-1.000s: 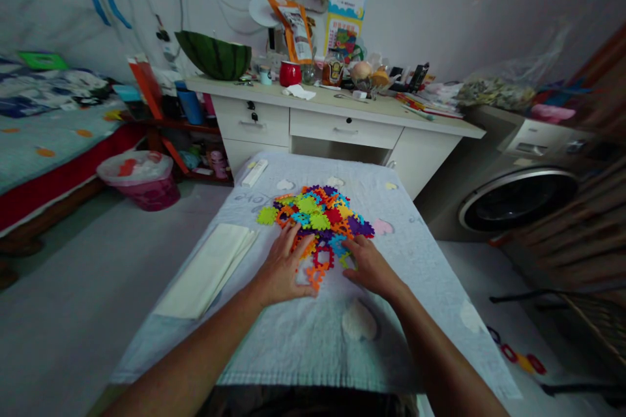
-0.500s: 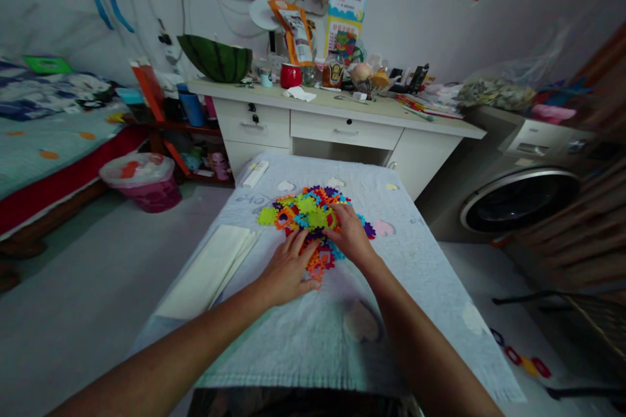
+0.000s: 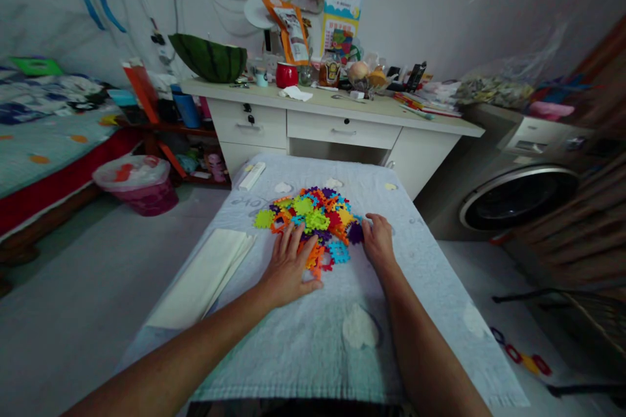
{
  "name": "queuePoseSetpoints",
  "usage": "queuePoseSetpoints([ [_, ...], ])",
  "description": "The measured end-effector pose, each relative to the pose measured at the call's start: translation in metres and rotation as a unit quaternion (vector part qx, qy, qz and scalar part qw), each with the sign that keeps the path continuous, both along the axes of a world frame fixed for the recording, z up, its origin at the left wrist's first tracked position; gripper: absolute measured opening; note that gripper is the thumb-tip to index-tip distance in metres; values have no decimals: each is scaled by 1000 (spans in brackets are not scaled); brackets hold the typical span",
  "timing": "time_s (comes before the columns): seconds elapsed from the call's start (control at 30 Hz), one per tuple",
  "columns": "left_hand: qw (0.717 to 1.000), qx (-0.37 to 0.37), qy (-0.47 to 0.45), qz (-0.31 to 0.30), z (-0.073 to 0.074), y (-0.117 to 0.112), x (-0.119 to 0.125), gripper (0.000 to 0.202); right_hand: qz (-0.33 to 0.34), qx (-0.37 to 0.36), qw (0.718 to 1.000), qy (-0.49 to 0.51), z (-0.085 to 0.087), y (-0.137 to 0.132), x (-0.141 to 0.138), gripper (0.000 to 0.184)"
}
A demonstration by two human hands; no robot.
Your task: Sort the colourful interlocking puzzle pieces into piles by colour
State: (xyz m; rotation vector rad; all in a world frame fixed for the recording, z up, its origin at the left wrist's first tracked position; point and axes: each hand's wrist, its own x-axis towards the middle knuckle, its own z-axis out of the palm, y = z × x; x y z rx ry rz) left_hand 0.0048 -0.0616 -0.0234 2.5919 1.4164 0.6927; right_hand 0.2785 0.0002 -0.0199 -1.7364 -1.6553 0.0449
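A heap of colourful interlocking plastic pieces point(image 3: 315, 215) lies on a table covered with a light blue towel point(image 3: 303, 332). My left hand point(image 3: 288, 267) rests flat on the near left edge of the heap, fingers stretched out over orange pieces. At the heap's right edge is my right hand point(image 3: 377, 241), its fingers curled on a purple piece point(image 3: 355, 232). A green piece point(image 3: 264, 218) sits at the heap's far left.
A folded cream cloth point(image 3: 205, 277) lies on the table's left side and a white tube point(image 3: 252, 176) at its far left corner. Beyond stand a cluttered white desk point(image 3: 337, 120), a washing machine point(image 3: 518, 195), a pink bin point(image 3: 137, 182) and a bed point(image 3: 44, 143).
My right hand went from the heap's near edge onto its top, then out to its right edge. The left hand has barely moved.
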Motion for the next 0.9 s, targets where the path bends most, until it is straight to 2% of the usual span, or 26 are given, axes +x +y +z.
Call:
queuePoseSetpoints([
  [0.17, 998, 44, -25, 33, 3, 14, 15, 75, 32, -10, 999, 16, -10, -2, -6, 34],
  [0.33, 998, 34, -34, 39, 5, 23, 24, 75, 82, 8, 994, 66, -4, -8, -12, 31],
  [0.43, 998, 2, -52, 18, 9, 29, 20, 80, 89, 9, 987, 135, -2, -10, -11, 31],
  [0.57, 991, 8, -130, 38, 16, 48, 3, 60, 52, 20, 985, 161, -6, -7, -6, 32],
  [0.67, 979, -3, -171, 107, 19, 71, -13, 49, 2, 28, 991, 128, -10, -2, -4, 37],
  [0.73, 970, -10, -162, 182, 18, 84, -20, 48, -7, 18, 996, 86, -12, -1, -3, 38],
  [0.83, 938, -38, -120, 323, 14, 95, -22, 53, 0, -11, 999, 35, -11, -1, -4, 35],
  [0.9, 925, -62, -102, 362, 11, 96, -19, 57, -1, -26, 999, 26, -11, -2, -5, 34],
])
